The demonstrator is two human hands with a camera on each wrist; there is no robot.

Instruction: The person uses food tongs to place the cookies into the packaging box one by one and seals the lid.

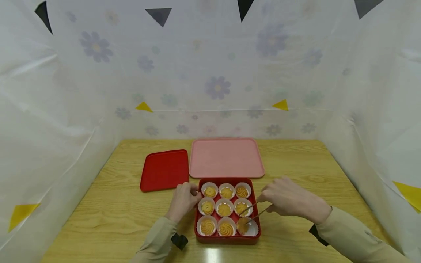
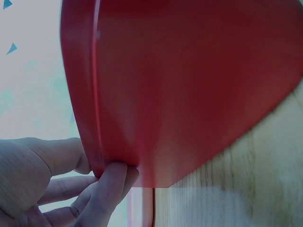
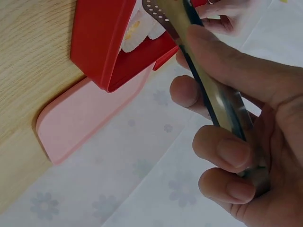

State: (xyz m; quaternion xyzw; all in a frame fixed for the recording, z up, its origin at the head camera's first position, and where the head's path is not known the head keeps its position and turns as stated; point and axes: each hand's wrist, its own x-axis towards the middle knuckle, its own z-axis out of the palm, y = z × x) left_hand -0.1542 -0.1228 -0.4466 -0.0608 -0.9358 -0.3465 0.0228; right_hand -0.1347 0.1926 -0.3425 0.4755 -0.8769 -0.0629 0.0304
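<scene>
A red box point(image 1: 227, 240) on the table holds several white paper cups point(image 1: 210, 185) with golden swirled cookies point(image 1: 226, 229) in them. My left hand point(image 1: 185, 201) pinches the box's left wall at the rim; the left wrist view shows thumb and fingers on either side of it. In my right hand point(image 1: 286, 199) are metal tongs point(image 3: 215, 94), gripped round the handles. Their tips reach into the front right cup, at a cookie point(image 1: 242, 225) that stands tilted against the cup's left side. Whether the tips squeeze this cookie is too small to tell.
A red lid point(image 1: 166, 170) lies flat at the back left, beside the box. Behind the box lies a pink tray point(image 1: 227, 157). White flowered sheets point(image 1: 217, 73) enclose the wooden table point(image 1: 131, 219) at the back and both sides.
</scene>
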